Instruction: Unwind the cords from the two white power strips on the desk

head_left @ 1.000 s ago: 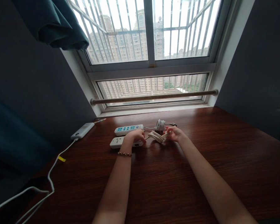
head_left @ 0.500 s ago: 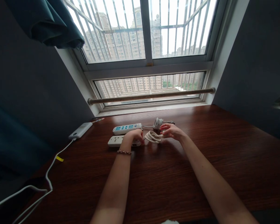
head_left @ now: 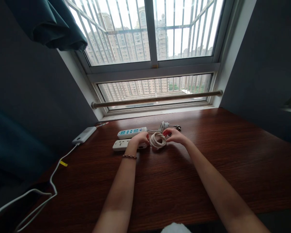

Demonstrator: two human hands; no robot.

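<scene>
A white power strip (head_left: 120, 145) lies on the dark wooden table, partly covered by my left hand (head_left: 141, 138). The fingers of that hand are curled closed on the cord where it leaves the strip's right end. The strip's white cord is wound into a coil (head_left: 157, 140), now tilted up so its loops face me. My right hand (head_left: 176, 136) is closed on the coil's right side, with fingertips partly hidden. Just behind lies a second power strip (head_left: 129, 133) with blue sockets, its grey-white coiled cord (head_left: 163, 126) and black plug (head_left: 178, 127) reaching right.
At the table's left edge sits a white box-like device (head_left: 84, 135) with a white cable (head_left: 53, 173) running down to the lower left. A wooden rail (head_left: 157, 99) crosses the barred window behind the table. A blue curtain (head_left: 55, 27) hangs at upper left.
The white coil has turned up from lying flatter to showing its round loops. My right hand has shifted slightly left against it. My left hand has barely moved.
</scene>
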